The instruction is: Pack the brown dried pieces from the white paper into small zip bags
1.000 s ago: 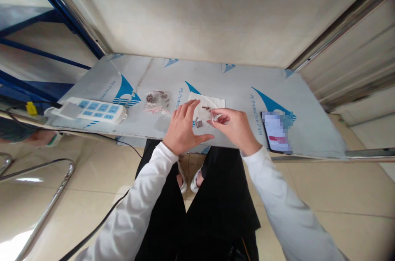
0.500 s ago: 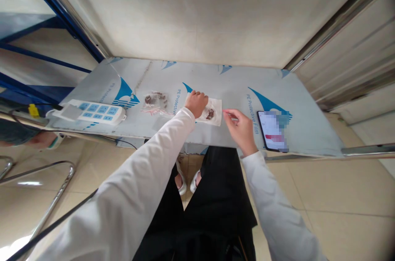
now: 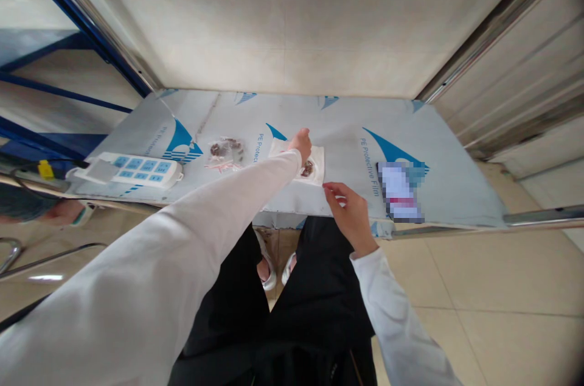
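A flat white paper-like packet (image 3: 318, 162) lies on the table, with a small dark brown thing (image 3: 308, 168) on or in it. Over its upper part is my left hand (image 3: 302, 145), fingers curled closed; whatever they hold is hidden. My right hand (image 3: 350, 215) pinches at the packet's lower right corner with thumb and forefinger, the other fingers loosely bent. Left of the packet sits a clear plastic bag (image 3: 235, 148) with dark brown pieces. Pinkish-white strips (image 3: 223, 165) lie just below that bag, partly near my left sleeve.
The table (image 3: 337, 124) is covered in printed protective film. A white power strip (image 3: 141, 170) lies on the left, and a phone (image 3: 400, 191) with a blurred screen on the right. A pale wall (image 3: 283, 21) stands behind. At far left another person's hand (image 3: 64, 213) shows.
My left hand has shifted up and right over the packet. My right hand has moved down and slightly left, to the packet's lower right corner. The view has shifted slightly.
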Available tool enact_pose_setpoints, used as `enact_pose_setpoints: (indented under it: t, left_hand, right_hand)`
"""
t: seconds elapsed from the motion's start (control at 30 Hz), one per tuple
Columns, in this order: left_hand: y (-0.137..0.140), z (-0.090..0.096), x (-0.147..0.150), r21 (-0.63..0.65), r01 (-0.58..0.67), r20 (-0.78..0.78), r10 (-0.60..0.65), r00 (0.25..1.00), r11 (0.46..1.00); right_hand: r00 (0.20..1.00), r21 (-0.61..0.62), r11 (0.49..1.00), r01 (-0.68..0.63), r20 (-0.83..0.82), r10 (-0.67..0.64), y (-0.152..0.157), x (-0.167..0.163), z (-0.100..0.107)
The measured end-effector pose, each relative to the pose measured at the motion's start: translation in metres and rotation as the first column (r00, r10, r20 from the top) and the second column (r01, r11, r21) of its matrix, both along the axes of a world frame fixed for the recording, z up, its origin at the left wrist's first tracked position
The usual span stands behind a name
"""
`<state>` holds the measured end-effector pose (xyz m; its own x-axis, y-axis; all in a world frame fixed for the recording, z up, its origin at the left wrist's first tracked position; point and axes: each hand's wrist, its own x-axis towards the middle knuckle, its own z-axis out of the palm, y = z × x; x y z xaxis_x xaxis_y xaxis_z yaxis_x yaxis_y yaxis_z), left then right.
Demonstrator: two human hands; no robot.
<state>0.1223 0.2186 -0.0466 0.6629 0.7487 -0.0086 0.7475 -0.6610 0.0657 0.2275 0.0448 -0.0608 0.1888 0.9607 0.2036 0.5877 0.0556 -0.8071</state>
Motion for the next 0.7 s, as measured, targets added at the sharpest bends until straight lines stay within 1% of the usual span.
enact_pose_setpoints:
  t: [0.1, 0.2, 0.27, 0.33, 0.37, 0.43, 0.47, 0.5, 0.53, 0.6, 0.7]
  left_hand:
    - [-0.001, 0.008, -0.004, 0.026, -0.011, -0.028, 0.012, 1.000, 1.000]
    - [-0.004, 0.023, -0.022, 0.080, -0.043, -0.045, 0.046, 0.998, 0.996]
    - [-0.012, 0.029, -0.044, 0.130, -0.113, -0.028, 0.118, 0.993, 0.985]
    - [-0.026, 0.029, -0.074, 0.120, -0.247, 0.024, 0.246, 0.969, 0.962]
    - [-0.034, 0.026, -0.089, 0.106, -0.326, 0.071, 0.319, 0.945, 0.940]
    - [-0.053, 0.015, -0.118, 0.080, -0.443, 0.168, 0.426, 0.889, 0.893]
    - [-0.063, 0.006, -0.130, 0.069, -0.486, 0.214, 0.463, 0.860, 0.871]
    - [-0.072, -0.003, -0.140, 0.054, -0.505, 0.246, 0.479, 0.843, 0.861]
    - [-0.080, -0.013, -0.148, 0.045, -0.519, 0.279, 0.489, 0.827, 0.853]
    - [-0.093, -0.033, -0.157, 0.039, -0.514, 0.328, 0.475, 0.817, 0.857]
    - [-0.101, -0.057, -0.162, 0.031, -0.447, 0.374, 0.404, 0.835, 0.894]
  right_hand:
    - [1.000, 0.000, 1.000, -0.008, 0.000, 0.008, 0.000, -0.001, 0.000]
    - [1.000, 0.013, 1.000, -0.016, -0.010, 0.016, -0.003, -0.002, 0.000]
    - [1.000, 0.017, 1.000, -0.019, -0.020, 0.019, -0.006, -0.002, -0.001]
    - [0.999, 0.010, 1.000, -0.017, -0.031, 0.017, -0.009, -0.002, -0.004]
    - [0.999, 0.002, 1.000, -0.016, -0.037, 0.016, -0.011, -0.002, -0.006]
    - [0.999, -0.018, 1.000, -0.021, -0.046, 0.021, -0.014, -0.003, -0.009]
    - [0.999, -0.025, 0.999, -0.026, -0.048, 0.025, -0.015, -0.005, -0.011]
    - [0.998, -0.030, 0.999, -0.032, -0.050, 0.030, -0.015, -0.006, -0.012]
    - [0.998, -0.034, 0.999, -0.037, -0.051, 0.035, -0.015, -0.008, -0.013]
    - [0.998, -0.037, 0.998, -0.046, -0.050, 0.044, -0.014, -0.012, -0.014]
    - [0.997, -0.038, 0.997, -0.060, -0.046, 0.058, -0.012, -0.016, -0.012]
